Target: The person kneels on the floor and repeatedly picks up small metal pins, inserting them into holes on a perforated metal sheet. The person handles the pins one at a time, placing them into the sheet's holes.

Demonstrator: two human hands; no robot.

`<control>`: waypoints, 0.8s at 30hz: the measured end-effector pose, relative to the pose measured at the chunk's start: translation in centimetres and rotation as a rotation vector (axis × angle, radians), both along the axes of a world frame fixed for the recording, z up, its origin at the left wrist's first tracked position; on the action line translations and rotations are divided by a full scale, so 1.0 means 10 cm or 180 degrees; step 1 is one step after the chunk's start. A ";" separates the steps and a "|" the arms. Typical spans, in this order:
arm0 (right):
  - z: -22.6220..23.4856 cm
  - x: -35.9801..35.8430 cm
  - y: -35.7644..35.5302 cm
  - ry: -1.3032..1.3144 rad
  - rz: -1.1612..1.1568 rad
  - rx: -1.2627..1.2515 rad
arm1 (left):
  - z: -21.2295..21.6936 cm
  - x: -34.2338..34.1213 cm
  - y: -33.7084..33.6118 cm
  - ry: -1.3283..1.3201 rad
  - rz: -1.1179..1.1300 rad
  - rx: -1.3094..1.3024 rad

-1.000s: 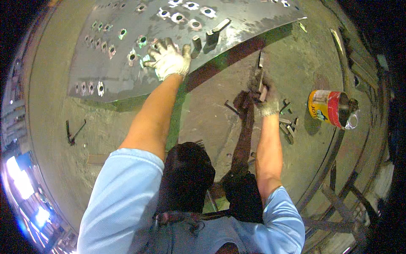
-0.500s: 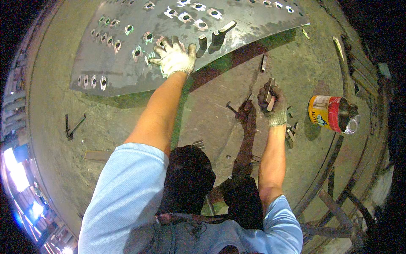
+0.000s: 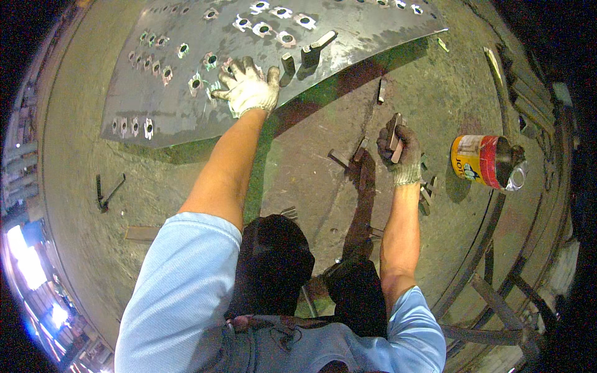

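A large dark steel plate (image 3: 186,121), pierced by many holes with bright ground rims, lies at the far side. My left hand (image 3: 250,90), in a soiled whitish glove, rests flat on the plate near its front edge, fingers spread. Just right of it, a small steel block (image 3: 287,64) and a pair of longer blocks (image 3: 316,52) stand on the plate. My right hand (image 3: 406,149), gloved and dirtier, is above the floor, closed around short flat metal bars (image 3: 394,132), seemingly two. Its fingertips are partly hidden by them.
Loose metal pieces lie on the floor: a bar (image 3: 381,91), another bar (image 3: 360,149), a bolt-like piece (image 3: 337,159) and a small pile (image 3: 426,198). A yellow-and-red can (image 3: 476,160) is at right. Steel strips (image 3: 497,301) lie at lower right; an angled black piece (image 3: 106,196) at left.
The view has shifted slightly, so the plate and floor pieces sit a little further left. My left hand keeps its place on the plate; my right hand still holds the bars, almost unmoved.
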State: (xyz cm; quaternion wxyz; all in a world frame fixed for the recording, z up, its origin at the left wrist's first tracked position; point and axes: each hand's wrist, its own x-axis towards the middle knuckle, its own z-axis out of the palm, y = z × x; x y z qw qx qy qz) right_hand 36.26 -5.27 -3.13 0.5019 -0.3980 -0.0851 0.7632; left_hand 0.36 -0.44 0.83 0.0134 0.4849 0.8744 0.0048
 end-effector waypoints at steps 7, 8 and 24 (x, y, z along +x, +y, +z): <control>0.04 -0.03 0.02 -0.0123 0.0054 -0.0129 | -0.10 -0.10 -0.01 0.0009 0.0037 0.0059; 0.03 -0.03 0.03 -0.0080 0.0043 -0.0148 | -0.09 -0.09 -0.02 0.0000 0.0040 0.0080; 0.80 0.76 0.23 -0.0197 -0.1478 0.0316 | -0.19 -0.09 0.05 0.0107 0.0103 0.0093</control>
